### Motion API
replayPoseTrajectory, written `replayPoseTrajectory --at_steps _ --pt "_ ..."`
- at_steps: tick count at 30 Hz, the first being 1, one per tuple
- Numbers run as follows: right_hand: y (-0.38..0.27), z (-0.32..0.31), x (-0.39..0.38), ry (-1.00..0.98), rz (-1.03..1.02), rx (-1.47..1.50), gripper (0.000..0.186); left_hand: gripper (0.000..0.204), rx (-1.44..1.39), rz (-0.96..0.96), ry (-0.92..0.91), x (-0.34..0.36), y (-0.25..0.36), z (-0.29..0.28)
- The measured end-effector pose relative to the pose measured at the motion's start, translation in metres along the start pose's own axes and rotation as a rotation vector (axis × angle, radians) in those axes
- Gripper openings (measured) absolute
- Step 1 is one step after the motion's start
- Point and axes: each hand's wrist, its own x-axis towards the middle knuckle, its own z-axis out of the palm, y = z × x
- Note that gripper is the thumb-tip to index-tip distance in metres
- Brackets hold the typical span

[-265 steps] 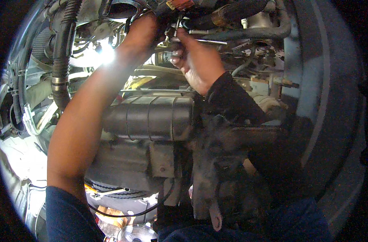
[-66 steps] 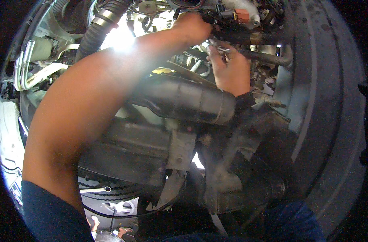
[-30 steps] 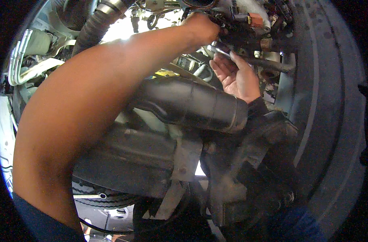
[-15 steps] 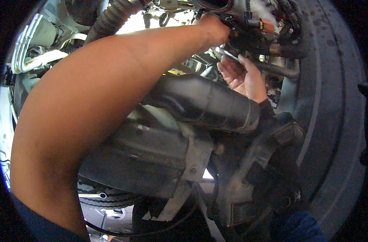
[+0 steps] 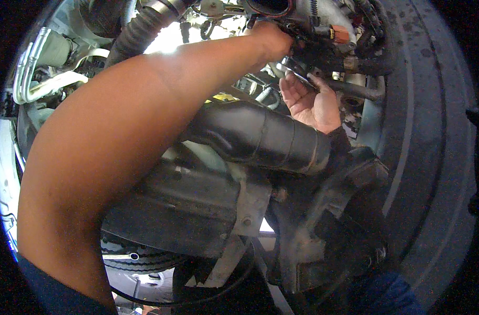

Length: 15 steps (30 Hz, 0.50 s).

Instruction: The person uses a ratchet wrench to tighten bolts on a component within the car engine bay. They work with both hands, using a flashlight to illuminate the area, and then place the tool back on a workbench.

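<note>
Silver metal, slim and shiny: a rod-like tool (image 5: 285,69) at the thumb of the right hand (image 5: 314,105), on a slant up and leftward to just below the left hand (image 5: 273,42). Shows the palm at the right hand, with fingers loosely bent, apart from the thumb and not wrapped around the tool; cannot tell whether the thumb presses on it. Reaches up from the lower left with a long bare left forearm (image 5: 113,121); hides the fingers of the left hand behind its back and among dark engine parts (image 5: 315,48), so cannot tell whether clamped on anything.

Right of the left hand, a small orange-brown plastic connector (image 5: 340,34). Left of the left hand, a thick black corrugated hose (image 5: 140,37) with a shiny metal band. Just right of the right hand, a dark smooth rubber hose (image 5: 360,90). Just below the right hand, a thick black ribbed cylinder (image 5: 273,137); farther below, a dusty grey metal bracket (image 5: 252,206). Well apart from both hands, at the lower left, a silver ring-ended wrench (image 5: 123,256) in front of a black treaded tyre (image 5: 154,261). Far right of the right hand, a dark blue-grey curved panel (image 5: 423,121).
</note>
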Motion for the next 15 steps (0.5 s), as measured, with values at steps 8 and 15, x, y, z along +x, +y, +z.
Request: replayPoseTrajectory --at_steps 8,15 --pt "-0.002 -0.001 -0.009 -0.244 -0.54 -1.194 0.033 0.037 0.132 0.029 -0.03 0.018 -0.009 0.004" --pt "-0.006 -0.011 0.008 -0.069 0.067 0.155 0.03 0.035 0.073 0.047 -0.012 0.012 -0.006 0.002"
